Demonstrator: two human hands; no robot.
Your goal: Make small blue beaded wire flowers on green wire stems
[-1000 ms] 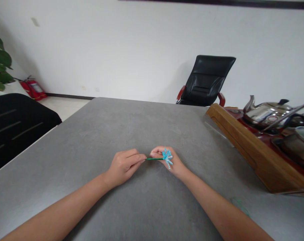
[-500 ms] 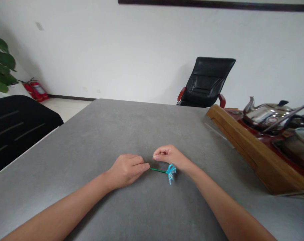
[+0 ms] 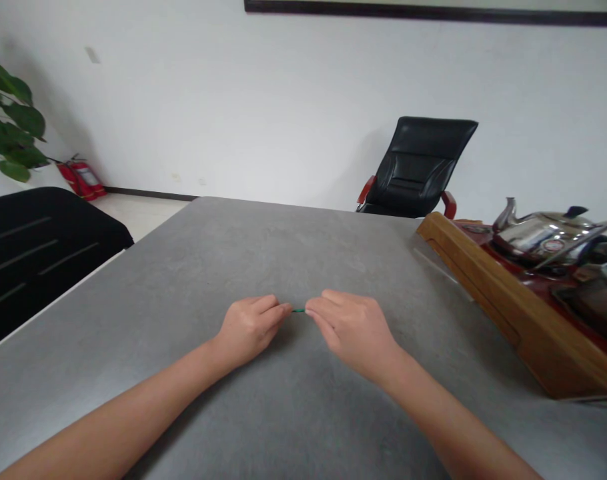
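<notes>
"Green stem [image 3: 298, 310] has been reached by the right hand [image 3: 356, 327] since the earlier frame; its blue flower is now hidden."
"How is it held?"
"Over the desk [image 3: 263, 250], pinched at 2 places between closed fingers, 1 by the left hand [image 3: 251, 328]."
"Beyond?"
"Black chair [image 3: 421, 160], steel kettle [image 3: 536, 240]."

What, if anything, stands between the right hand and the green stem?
Nothing visible: the right hand is closed at one end of the exposed green stem, and the left hand pinches the other.
</notes>
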